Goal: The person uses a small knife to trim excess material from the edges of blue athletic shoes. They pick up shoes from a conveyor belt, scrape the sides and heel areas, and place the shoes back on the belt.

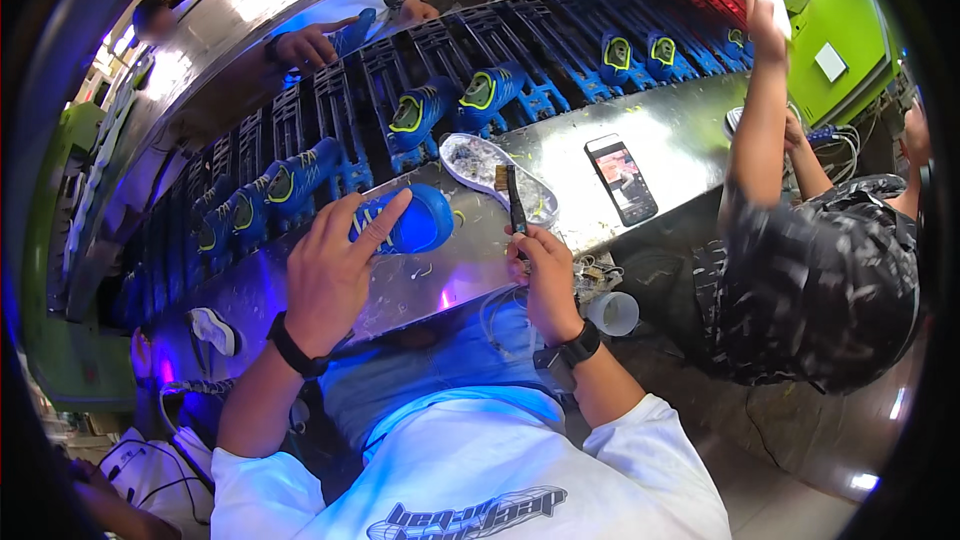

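My left hand (330, 270) grips a blue shoe (430, 220) by its laced part, thumb laid across the top. The shoe rests low over the metal ledge, its rounded blue end pointing right. In my right hand (547, 275) is a small brush (516, 205), held upright by its black handle, with short tan bristles at the top. It stands apart from the shoe, to its right. Behind the brush lies a whitish sole-shaped tray (470, 155) strewn with grey scraps.
A conveyor of blue racks (385, 80) carries several blue shoes (492, 90) with lime-green trim. On the metal ledge (580, 140) lies a phone (622, 180) with its screen lit. At the right works another person in a dark patterned shirt (815, 285). A translucent cup (613, 314) stands below the ledge.
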Motion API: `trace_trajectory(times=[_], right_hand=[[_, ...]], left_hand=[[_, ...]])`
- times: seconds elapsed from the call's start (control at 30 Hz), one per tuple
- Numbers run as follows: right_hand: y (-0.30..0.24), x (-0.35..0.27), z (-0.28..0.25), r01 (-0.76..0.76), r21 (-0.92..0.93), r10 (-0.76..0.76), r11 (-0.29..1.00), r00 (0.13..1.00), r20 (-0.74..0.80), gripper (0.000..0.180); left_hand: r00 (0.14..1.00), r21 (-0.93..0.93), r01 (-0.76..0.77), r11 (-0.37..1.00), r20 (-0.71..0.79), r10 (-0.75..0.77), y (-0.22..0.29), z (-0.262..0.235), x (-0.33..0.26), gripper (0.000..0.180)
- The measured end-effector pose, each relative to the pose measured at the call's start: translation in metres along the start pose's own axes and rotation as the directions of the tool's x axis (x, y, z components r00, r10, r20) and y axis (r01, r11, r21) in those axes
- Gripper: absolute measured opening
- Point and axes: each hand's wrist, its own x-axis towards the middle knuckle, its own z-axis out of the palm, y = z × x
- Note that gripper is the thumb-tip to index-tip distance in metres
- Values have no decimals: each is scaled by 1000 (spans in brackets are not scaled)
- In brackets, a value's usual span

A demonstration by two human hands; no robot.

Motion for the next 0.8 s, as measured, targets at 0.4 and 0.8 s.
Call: trace_trajectory(times=[0.4,0.8], right_hand=[[-14,-19,29,44,-164,-20,985,989,145,21],[-9,-52,92,126,-501,125,856,890,438,26]], left_hand=[[898,-844,426,327,348,-270,-58,12,-35,100],[807,-886,374,-274,457,-374,-59,21,-111,85]])
